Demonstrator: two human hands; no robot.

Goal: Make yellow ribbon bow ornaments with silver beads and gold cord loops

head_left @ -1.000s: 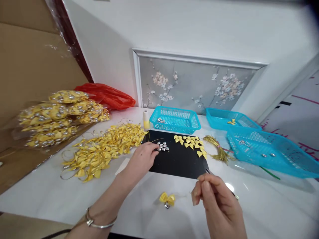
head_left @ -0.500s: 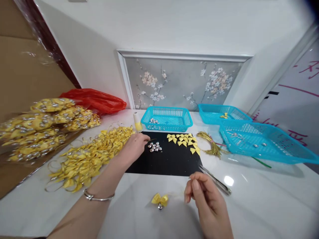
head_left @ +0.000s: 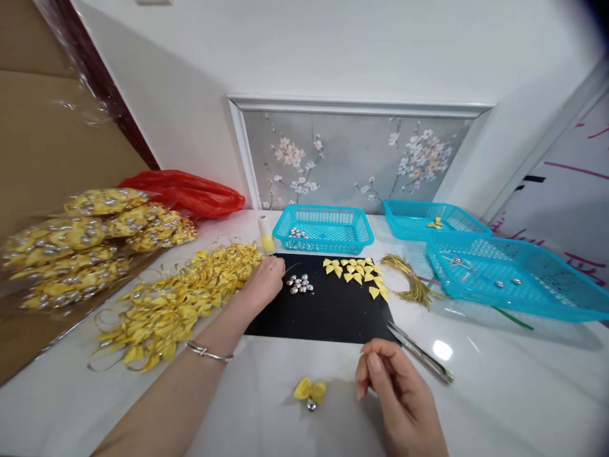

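My left hand point(head_left: 266, 279) is at the left edge of the black mat point(head_left: 328, 314), fingers bent together; whatever they grip is hidden. A thin gold strand point(head_left: 292, 266) shows just beyond its fingertips. Beside it lies a cluster of silver bells point(head_left: 301, 284). My right hand point(head_left: 397, 393) hovers over the near table, thumb and fingers pinched; I cannot make out anything between them. To its left rests a yellow bow with a silver bell point(head_left: 310, 390). Metal snips point(head_left: 421, 354) lie just beyond my right hand. Several yellow bows point(head_left: 356, 271) are laid out on the mat.
A heap of finished yellow bows point(head_left: 190, 292) covers the left table, with bagged ones point(head_left: 85, 247) behind. Blue baskets point(head_left: 323, 244) stand along the back and right point(head_left: 523, 298). A bundle of gold ties point(head_left: 412, 282) and a yellow-white spool point(head_left: 265, 235) lie near the mat.
My left hand has moved from the bells to the mat's left edge, its fingers drawing in. My right hand stays pinched near the snips, which now show more fully. The view has shifted slightly.
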